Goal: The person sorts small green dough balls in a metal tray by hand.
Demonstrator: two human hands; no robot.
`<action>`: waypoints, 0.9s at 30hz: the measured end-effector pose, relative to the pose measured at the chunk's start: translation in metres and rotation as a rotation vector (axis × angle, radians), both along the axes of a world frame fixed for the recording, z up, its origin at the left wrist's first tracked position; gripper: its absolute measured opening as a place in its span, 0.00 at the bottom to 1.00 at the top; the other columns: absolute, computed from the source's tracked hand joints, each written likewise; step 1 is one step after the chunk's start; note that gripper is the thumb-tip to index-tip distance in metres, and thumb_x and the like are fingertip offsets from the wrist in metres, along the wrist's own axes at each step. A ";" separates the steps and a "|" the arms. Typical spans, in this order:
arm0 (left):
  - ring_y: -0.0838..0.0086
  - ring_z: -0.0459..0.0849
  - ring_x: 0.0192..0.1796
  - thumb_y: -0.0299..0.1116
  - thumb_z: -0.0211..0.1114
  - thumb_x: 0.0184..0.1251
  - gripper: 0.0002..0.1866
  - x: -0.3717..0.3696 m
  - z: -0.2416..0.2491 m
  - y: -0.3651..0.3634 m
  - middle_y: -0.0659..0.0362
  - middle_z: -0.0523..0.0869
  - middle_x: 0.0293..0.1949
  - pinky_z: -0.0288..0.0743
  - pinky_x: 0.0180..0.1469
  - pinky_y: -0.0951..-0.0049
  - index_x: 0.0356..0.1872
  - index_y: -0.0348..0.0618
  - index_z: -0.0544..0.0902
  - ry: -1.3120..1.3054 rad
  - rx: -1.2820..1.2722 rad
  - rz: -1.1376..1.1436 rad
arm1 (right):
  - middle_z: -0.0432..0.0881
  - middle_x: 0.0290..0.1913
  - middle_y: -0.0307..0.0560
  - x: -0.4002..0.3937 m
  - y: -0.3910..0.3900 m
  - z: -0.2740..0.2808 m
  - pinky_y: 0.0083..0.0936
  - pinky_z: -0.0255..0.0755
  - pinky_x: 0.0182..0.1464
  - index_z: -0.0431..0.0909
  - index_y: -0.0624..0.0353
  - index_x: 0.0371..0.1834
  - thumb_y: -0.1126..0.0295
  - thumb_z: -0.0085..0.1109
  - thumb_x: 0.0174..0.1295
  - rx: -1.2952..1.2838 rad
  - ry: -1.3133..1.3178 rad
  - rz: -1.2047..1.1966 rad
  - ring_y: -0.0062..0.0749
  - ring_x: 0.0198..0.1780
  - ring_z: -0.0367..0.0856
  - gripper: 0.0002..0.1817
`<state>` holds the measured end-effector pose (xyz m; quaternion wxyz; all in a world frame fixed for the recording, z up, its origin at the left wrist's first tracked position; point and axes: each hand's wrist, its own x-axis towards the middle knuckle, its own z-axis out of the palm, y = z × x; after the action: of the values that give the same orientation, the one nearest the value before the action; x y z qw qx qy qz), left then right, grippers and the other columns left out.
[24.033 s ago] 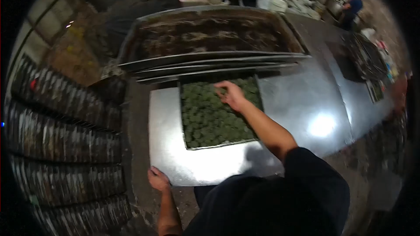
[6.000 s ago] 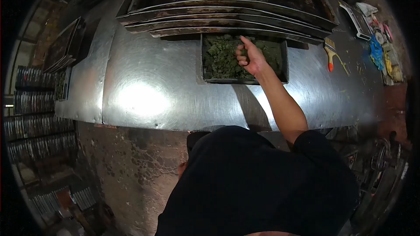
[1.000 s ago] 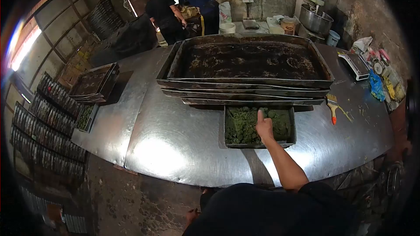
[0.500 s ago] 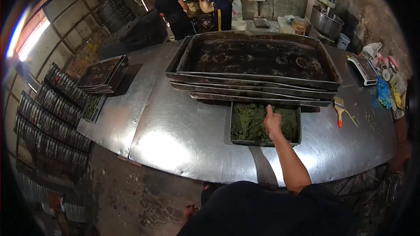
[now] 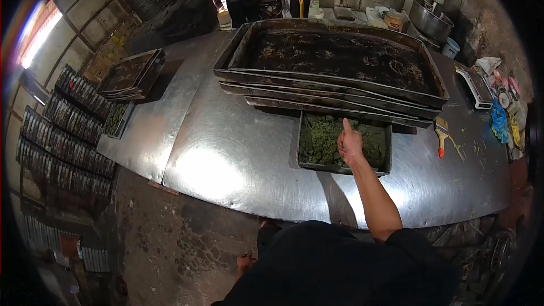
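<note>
My right hand (image 5: 350,143) is over a dark metal tray (image 5: 345,168) of crumbly green filling (image 5: 320,139). Its thumb points away from me and the fingers are curled under, close on the filling; what they hold, if anything, is hidden. The tray's far edge sits beneath the overhang of a stack of large, blackened baking trays (image 5: 340,88). My left hand (image 5: 245,263) hangs low by my body, below the table's front edge, small and dark with its fingers mostly hidden.
On the metal table (image 5: 255,153), a paintbrush (image 5: 441,136) and a flat scale (image 5: 475,88) lie to the right. Smaller stacked trays (image 5: 129,73) and another green-filled tray (image 5: 117,120) stand left. Two people work beyond the table, near a mixer (image 5: 428,20) at the back right.
My view has tilted down, so the table and trays appear higher. My right hand stays over the green filling, shifted slightly within the tray; my left hand still hangs low.
</note>
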<state>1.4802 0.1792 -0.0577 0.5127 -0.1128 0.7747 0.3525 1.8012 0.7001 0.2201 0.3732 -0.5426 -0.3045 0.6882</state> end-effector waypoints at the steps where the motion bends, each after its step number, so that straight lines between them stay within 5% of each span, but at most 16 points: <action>1: 0.62 0.86 0.31 0.36 0.64 0.68 0.28 -0.002 -0.006 -0.004 0.44 0.87 0.34 0.78 0.31 0.64 0.60 0.21 0.69 -0.007 0.020 -0.133 | 0.77 0.26 0.41 -0.001 0.001 0.001 0.22 0.58 0.20 0.76 0.56 0.29 0.48 0.53 0.68 0.012 -0.003 0.005 0.23 0.22 0.69 0.22; 4: 0.63 0.84 0.27 0.38 0.62 0.69 0.26 -0.002 -0.014 -0.008 0.43 0.87 0.32 0.76 0.28 0.64 0.60 0.28 0.71 0.130 -0.017 -0.313 | 0.79 0.28 0.41 -0.011 -0.007 0.012 0.22 0.61 0.22 0.77 0.57 0.33 0.51 0.52 0.69 0.083 0.082 0.010 0.24 0.24 0.71 0.19; 5: 0.63 0.84 0.27 0.38 0.62 0.69 0.26 0.016 0.014 -0.030 0.43 0.87 0.32 0.76 0.28 0.64 0.60 0.28 0.71 0.129 -0.016 -0.302 | 0.80 0.29 0.42 -0.014 -0.010 0.018 0.22 0.63 0.24 0.77 0.57 0.35 0.52 0.51 0.70 0.140 0.170 0.003 0.25 0.25 0.73 0.18; 7: 0.67 0.78 0.22 0.38 0.57 0.72 0.20 0.040 0.126 0.054 0.48 0.85 0.28 0.72 0.25 0.67 0.57 0.34 0.75 0.206 -0.174 -0.206 | 0.82 0.32 0.44 0.001 -0.006 0.006 0.22 0.67 0.27 0.77 0.58 0.39 0.56 0.50 0.71 0.112 0.130 0.052 0.26 0.27 0.76 0.16; 9: 0.68 0.77 0.22 0.38 0.57 0.72 0.19 0.042 0.131 0.064 0.50 0.83 0.27 0.71 0.25 0.67 0.55 0.34 0.76 0.177 -0.171 -0.193 | 0.82 0.34 0.44 0.005 -0.001 -0.005 0.22 0.68 0.28 0.77 0.57 0.40 0.55 0.51 0.71 -0.078 0.326 -0.068 0.26 0.28 0.76 0.16; 13: 0.73 0.72 0.22 0.37 0.55 0.72 0.13 0.042 0.135 0.055 0.57 0.78 0.25 0.68 0.24 0.70 0.47 0.37 0.78 0.089 -0.157 -0.142 | 0.69 0.17 0.37 -0.004 -0.007 0.013 0.23 0.50 0.15 0.69 0.53 0.19 0.48 0.51 0.69 -0.049 0.063 -0.069 0.22 0.14 0.60 0.25; 14: 0.73 0.72 0.22 0.37 0.55 0.72 0.13 0.042 0.111 0.036 0.57 0.78 0.25 0.68 0.24 0.70 0.47 0.37 0.78 0.086 -0.162 -0.117 | 0.60 0.12 0.35 -0.012 -0.009 0.017 0.23 0.42 0.13 0.61 0.50 0.13 0.46 0.51 0.68 0.030 0.060 -0.110 0.21 0.11 0.52 0.29; 17: 0.68 0.78 0.37 0.42 0.56 0.72 0.17 0.040 0.021 -0.039 0.54 0.80 0.40 0.73 0.35 0.61 0.52 0.41 0.78 0.495 0.014 -0.371 | 0.64 0.16 0.36 -0.017 -0.006 0.012 0.21 0.46 0.14 0.63 0.51 0.17 0.46 0.52 0.68 0.033 -0.138 -0.020 0.21 0.13 0.55 0.26; 18: 0.66 0.80 0.42 0.44 0.56 0.71 0.19 0.037 -0.011 -0.080 0.53 0.81 0.45 0.75 0.38 0.58 0.54 0.42 0.78 0.643 0.119 -0.515 | 0.72 0.22 0.40 -0.022 -0.004 0.005 0.21 0.53 0.17 0.71 0.55 0.27 0.48 0.52 0.69 0.012 -0.082 0.007 0.22 0.17 0.65 0.22; 20: 0.65 0.83 0.47 0.45 0.56 0.71 0.20 0.001 -0.022 -0.013 0.52 0.82 0.50 0.77 0.42 0.54 0.56 0.44 0.78 0.766 0.326 -0.809 | 0.80 0.32 0.45 -0.026 -0.006 -0.015 0.24 0.68 0.26 0.77 0.60 0.45 0.53 0.55 0.68 0.183 0.138 0.043 0.29 0.26 0.77 0.19; 21: 0.65 0.83 0.46 0.45 0.57 0.71 0.21 0.004 -0.021 -0.005 0.52 0.82 0.49 0.77 0.41 0.55 0.56 0.43 0.78 0.643 0.360 -0.904 | 0.81 0.36 0.45 -0.016 -0.010 -0.004 0.25 0.69 0.26 0.77 0.60 0.42 0.54 0.58 0.66 0.130 0.214 0.132 0.29 0.27 0.77 0.18; 23: 0.65 0.83 0.45 0.45 0.58 0.70 0.21 0.007 -0.031 0.000 0.51 0.82 0.48 0.77 0.39 0.56 0.56 0.42 0.77 0.387 0.288 -1.008 | 0.82 0.35 0.46 -0.004 -0.008 -0.022 0.24 0.68 0.25 0.78 0.57 0.40 0.52 0.59 0.64 -0.082 0.355 -0.070 0.28 0.26 0.76 0.18; 25: 0.65 0.83 0.44 0.45 0.58 0.69 0.22 0.006 -0.033 -0.005 0.51 0.83 0.46 0.77 0.38 0.58 0.57 0.41 0.77 0.254 0.190 -0.880 | 0.81 0.30 0.45 -0.006 -0.014 0.000 0.21 0.62 0.21 0.77 0.55 0.37 0.50 0.60 0.63 -0.203 0.416 -0.119 0.26 0.23 0.72 0.18; 27: 0.65 0.84 0.42 0.45 0.59 0.69 0.23 0.004 -0.032 -0.015 0.51 0.83 0.45 0.77 0.36 0.59 0.57 0.40 0.76 0.151 0.144 -0.667 | 0.71 0.18 0.38 -0.006 -0.014 -0.005 0.19 0.50 0.15 0.70 0.52 0.19 0.46 0.60 0.62 -0.114 0.116 -0.076 0.20 0.14 0.60 0.24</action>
<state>1.4845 0.1644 -0.0895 0.5477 0.2092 0.7777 0.2269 1.7947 0.6858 0.2151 0.3846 -0.5334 -0.2217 0.7200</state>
